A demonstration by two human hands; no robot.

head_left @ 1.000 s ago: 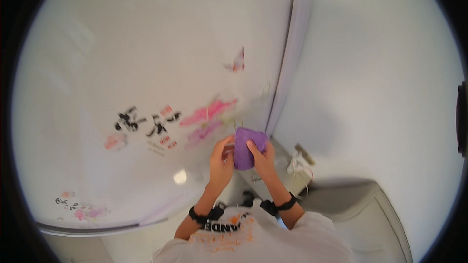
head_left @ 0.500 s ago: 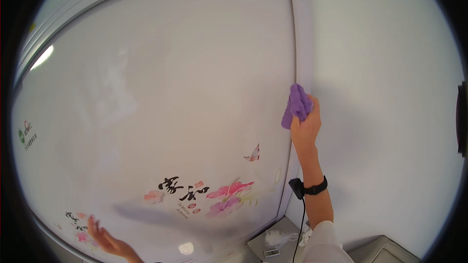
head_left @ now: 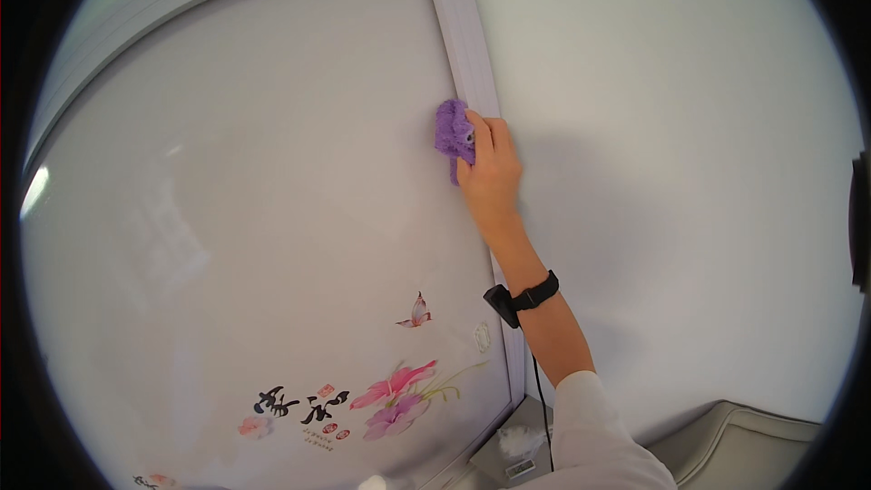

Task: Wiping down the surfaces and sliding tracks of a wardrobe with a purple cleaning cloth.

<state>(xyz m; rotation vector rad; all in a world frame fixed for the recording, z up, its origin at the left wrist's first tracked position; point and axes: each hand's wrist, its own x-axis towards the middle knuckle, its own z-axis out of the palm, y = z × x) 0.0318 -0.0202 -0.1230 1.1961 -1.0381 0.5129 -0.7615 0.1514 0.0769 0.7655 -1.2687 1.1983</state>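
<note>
My right hand is closed on a fuzzy purple cloth. It presses the bunched cloth against the inner edge of the pale frame, where the frame meets a glossy light panel. Low on the panel are a pink and purple flower print, dark brush-style lettering and a small butterfly. A black strap with a small dark device and a cable sits around my right wrist. My left hand is out of the picture.
A plain white wall stands right of the frame. Below are a small grey surface with a crumpled clear plastic bag and a small display device, and a beige padded headboard-like piece at the lower right.
The view has turned toward the right. My right hand with the purple cloth now sits higher along the frame's edge. My left hand has gone out of view at the lower left.
</note>
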